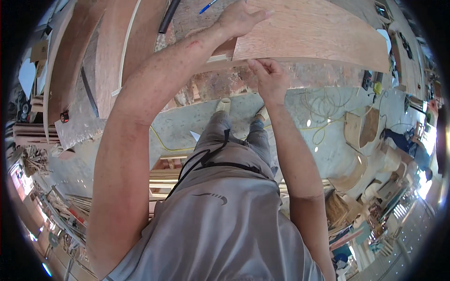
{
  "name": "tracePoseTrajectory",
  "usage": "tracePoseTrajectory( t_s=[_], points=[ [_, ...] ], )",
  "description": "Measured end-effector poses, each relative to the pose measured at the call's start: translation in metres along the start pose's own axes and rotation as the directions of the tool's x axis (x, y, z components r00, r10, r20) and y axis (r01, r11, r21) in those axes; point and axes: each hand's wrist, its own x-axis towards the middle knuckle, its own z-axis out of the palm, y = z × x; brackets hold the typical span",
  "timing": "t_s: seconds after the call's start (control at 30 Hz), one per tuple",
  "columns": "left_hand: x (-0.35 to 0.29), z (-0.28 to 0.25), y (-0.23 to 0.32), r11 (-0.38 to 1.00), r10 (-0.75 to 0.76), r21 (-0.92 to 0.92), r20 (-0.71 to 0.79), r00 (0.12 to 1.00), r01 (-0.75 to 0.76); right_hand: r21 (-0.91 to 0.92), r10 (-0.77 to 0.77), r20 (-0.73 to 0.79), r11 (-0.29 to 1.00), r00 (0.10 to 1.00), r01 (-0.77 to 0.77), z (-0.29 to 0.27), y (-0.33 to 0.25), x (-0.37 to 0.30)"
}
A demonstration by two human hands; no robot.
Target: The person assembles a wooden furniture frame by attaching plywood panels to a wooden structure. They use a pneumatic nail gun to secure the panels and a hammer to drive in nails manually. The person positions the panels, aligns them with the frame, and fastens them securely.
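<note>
The workbench [220, 78] extends beneath both your hands. On it, the broad wood panel [314, 35] reaches rightward from your left hand [238, 19], whose thumb lies across its face; the fingers are partly hidden, so a firm grip cannot be confirmed. Your right hand [273, 79] has its fingers curled and its thumb at the near edge; whether it pinches, you cannot tell. Left of your left hand lie a dark bar [168, 17] and, nearer, a blue pen [207, 6].
</note>
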Motion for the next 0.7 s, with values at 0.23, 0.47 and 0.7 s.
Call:
tracePoseTrajectory(
  t_s=[0.23,0.47,0.7],
  points=[
    [-0.008,0.001,0.005,0.989,0.132,-0.051,-0.149,0.98,-0.141,-0.352,-0.234,-0.047,0.914,0.971,0.203,-0.004,0.01,0.007],
    [-0.007,0.002,-0.001,0.974,0.178,-0.118,-0.115,0.977,-0.191,-0.371,-0.18,-0.039,0.916,0.983,0.153,-0.004,0.006,0.005],
    [-0.005,0.002,0.005,0.98,0.195,-0.037,-0.04,0.98,-0.196,-0.539,-0.424,-0.046,0.772,0.904,0.335,-0.014,0.003,0.005]
  ],
)
